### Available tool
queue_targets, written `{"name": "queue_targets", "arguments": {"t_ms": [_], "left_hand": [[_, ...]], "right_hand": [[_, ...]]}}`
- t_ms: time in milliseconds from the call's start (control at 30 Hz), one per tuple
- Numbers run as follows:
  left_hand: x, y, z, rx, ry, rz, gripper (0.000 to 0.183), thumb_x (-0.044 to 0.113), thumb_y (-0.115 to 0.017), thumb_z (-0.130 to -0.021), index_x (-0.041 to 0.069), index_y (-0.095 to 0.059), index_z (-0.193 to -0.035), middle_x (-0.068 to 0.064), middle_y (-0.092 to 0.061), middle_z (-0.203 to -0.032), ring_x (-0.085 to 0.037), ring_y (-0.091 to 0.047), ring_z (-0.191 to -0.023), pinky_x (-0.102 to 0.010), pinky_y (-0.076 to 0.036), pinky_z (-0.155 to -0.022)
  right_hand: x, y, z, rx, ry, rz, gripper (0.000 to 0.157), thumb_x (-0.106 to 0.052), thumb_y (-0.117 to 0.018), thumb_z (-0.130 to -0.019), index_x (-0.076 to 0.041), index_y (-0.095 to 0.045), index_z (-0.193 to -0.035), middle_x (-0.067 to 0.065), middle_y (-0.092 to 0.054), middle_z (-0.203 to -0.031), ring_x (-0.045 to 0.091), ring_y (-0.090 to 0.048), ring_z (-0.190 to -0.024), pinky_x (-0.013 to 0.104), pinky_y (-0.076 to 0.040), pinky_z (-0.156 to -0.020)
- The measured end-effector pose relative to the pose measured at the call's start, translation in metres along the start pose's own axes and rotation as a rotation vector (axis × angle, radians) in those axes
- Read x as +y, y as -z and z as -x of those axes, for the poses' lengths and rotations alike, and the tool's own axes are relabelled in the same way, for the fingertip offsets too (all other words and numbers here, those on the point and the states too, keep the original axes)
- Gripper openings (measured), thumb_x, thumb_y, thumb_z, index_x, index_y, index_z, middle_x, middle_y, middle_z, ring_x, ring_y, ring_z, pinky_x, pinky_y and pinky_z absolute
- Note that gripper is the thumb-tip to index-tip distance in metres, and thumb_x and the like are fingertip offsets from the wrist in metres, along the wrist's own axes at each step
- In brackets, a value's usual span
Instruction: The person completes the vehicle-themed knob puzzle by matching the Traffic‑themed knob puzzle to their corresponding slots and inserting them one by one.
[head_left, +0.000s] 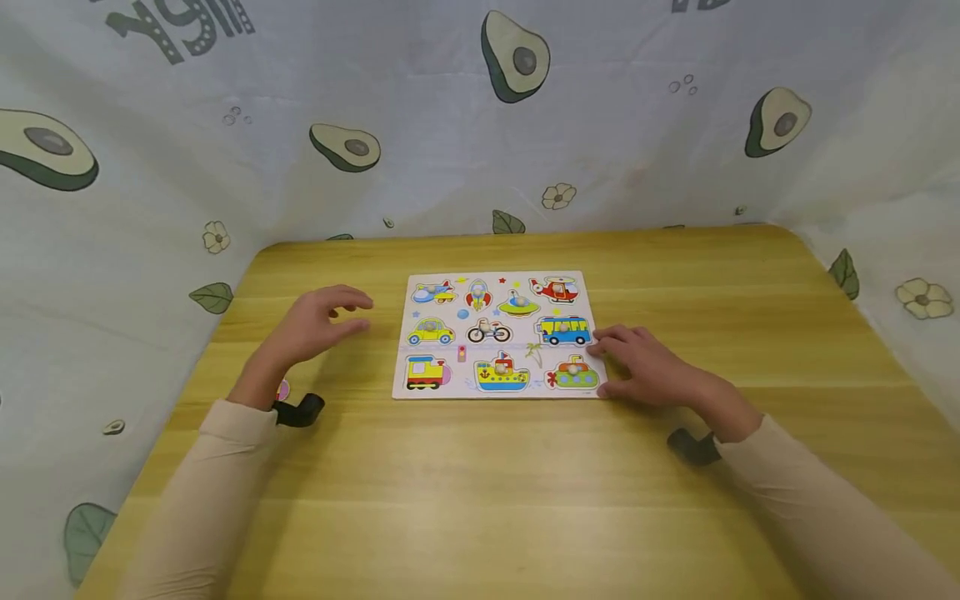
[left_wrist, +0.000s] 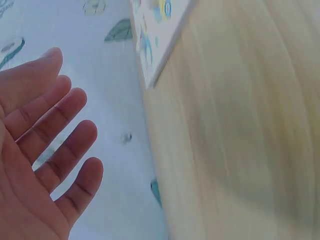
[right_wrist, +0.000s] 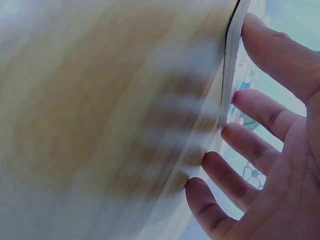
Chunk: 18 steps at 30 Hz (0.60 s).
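A white peg puzzle board (head_left: 461, 313) lies flat on the table, printed with colourful vehicles. Among its pictures are a blue bus (head_left: 564, 332), a bicycle (head_left: 489, 332) and a yellow boat (head_left: 501, 375), each with a small knob; no knob shows on the train (head_left: 426, 374). My right hand (head_left: 648, 371) touches the board's right edge, its thumb and fingers spread along the rim in the right wrist view. Left of the board, apart from it, my left hand (head_left: 311, 325) hovers with loosely bent fingers and holds nothing.
The wooden table (head_left: 480, 492) extends around the board. A small pink thing (head_left: 282, 390) lies partly hidden by the left wrist. Black camera mounts (head_left: 302, 410) stick out at both wrists. A white cloth (head_left: 420, 108) with avocado prints hangs behind the table and at its sides.
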<state>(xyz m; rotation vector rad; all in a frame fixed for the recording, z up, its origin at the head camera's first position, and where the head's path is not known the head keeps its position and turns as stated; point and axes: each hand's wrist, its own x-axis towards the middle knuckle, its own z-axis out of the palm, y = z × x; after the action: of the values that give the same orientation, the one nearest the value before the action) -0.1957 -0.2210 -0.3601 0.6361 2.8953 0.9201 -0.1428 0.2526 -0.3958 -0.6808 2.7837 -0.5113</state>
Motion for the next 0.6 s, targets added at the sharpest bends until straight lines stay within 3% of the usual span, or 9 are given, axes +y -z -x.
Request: {"name": "queue_targets", "arguments": {"t_ms": [167,433,500,600], "left_hand": [[-0.019,0.024,0.038,0.034,0.038,-0.020,0.029,0.018,-0.068,-0.094,0.004,-0.069,-0.119,-0.017,-0.066,-0.126,-0.036,-0.060,-0.110,-0.052,-0.049,-0.088],[-0.053,0.031,0.089,0.055,0.082,-0.083,0.027,0.016,-0.069,-0.092,0.003,-0.070,-0.116,-0.020,-0.068,-0.121,-0.033,-0.062,-0.102,-0.036,-0.051,-0.079],[-0.064,0.031,0.099,0.043,0.118,-0.077,0.027,0.016,-0.070,-0.092,0.004,-0.070,-0.116,-0.020,-0.068,-0.120,-0.026,-0.062,-0.101,-0.029,-0.052,-0.077],[-0.076,0.032,0.112,0.010,0.182,-0.053,0.031,0.018,-0.070,-0.092,0.004,-0.069,-0.119,-0.021,-0.067,-0.122,-0.003,-0.059,-0.096,-0.019,-0.051,-0.075]], "right_hand": [[0.000,0.000,-0.001,0.002,0.002,0.008,0.060,-0.030,-0.078,-0.084,-0.003,-0.058,-0.134,0.022,-0.044,-0.148,0.048,-0.039,-0.130,0.065,-0.037,-0.108],[0.001,0.000,0.000,-0.003,-0.006,0.001,0.060,-0.029,-0.077,-0.084,-0.002,-0.057,-0.135,0.024,-0.043,-0.148,0.048,-0.036,-0.131,0.066,-0.035,-0.108],[0.002,0.000,0.000,0.000,0.000,0.001,0.061,-0.029,-0.078,-0.084,-0.002,-0.057,-0.135,0.024,-0.044,-0.148,0.049,-0.037,-0.131,0.066,-0.035,-0.108],[0.001,0.001,-0.001,0.003,0.013,0.004,0.061,-0.030,-0.077,-0.084,-0.002,-0.058,-0.135,0.024,-0.044,-0.147,0.049,-0.037,-0.130,0.066,-0.036,-0.108]]}}
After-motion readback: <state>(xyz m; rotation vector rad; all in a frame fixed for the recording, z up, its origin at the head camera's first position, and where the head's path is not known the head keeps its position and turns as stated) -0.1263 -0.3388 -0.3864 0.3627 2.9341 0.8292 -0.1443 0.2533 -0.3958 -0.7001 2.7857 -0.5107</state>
